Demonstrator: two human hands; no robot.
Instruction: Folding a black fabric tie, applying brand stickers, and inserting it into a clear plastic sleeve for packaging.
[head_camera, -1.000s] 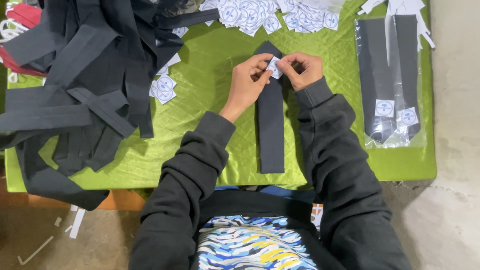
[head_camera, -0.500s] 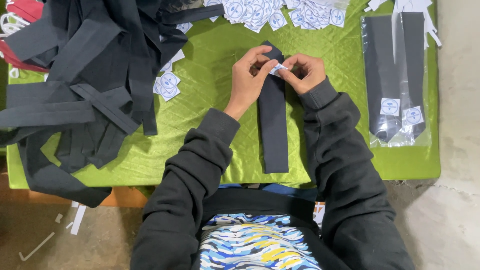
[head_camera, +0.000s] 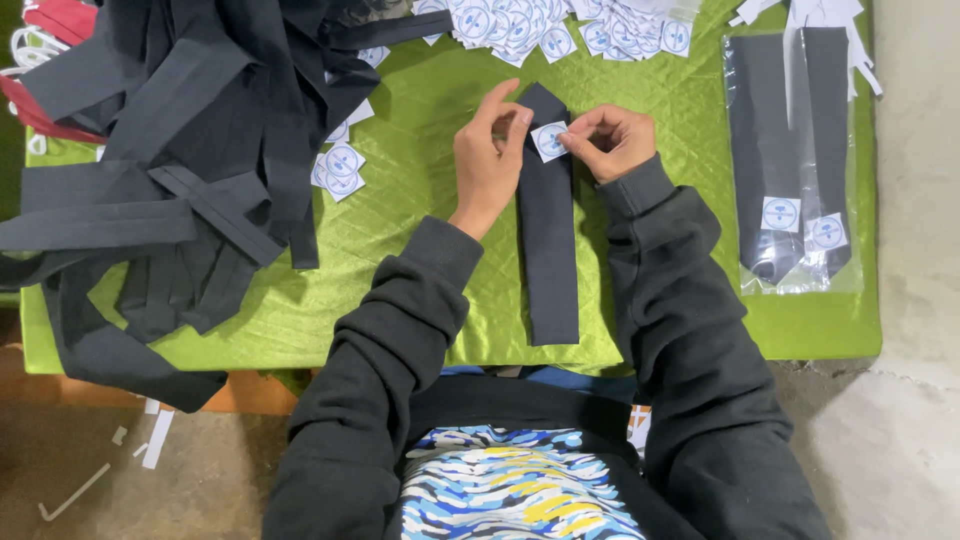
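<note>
Resting between left hand (head_camera: 490, 150) and right hand (head_camera: 610, 140), label (head_camera: 549, 141)

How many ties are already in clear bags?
2: bagged tie and bagged tie lie side by side at the table's right edge. More could hide underneath.

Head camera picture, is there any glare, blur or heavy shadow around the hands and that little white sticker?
Head view: sharp and evenly lit; the left hand, right hand and white sticker are crisp. Head view: soft sheen on the green cloth, glare on the clear plastic bags. The dark strips lose detail.
</note>
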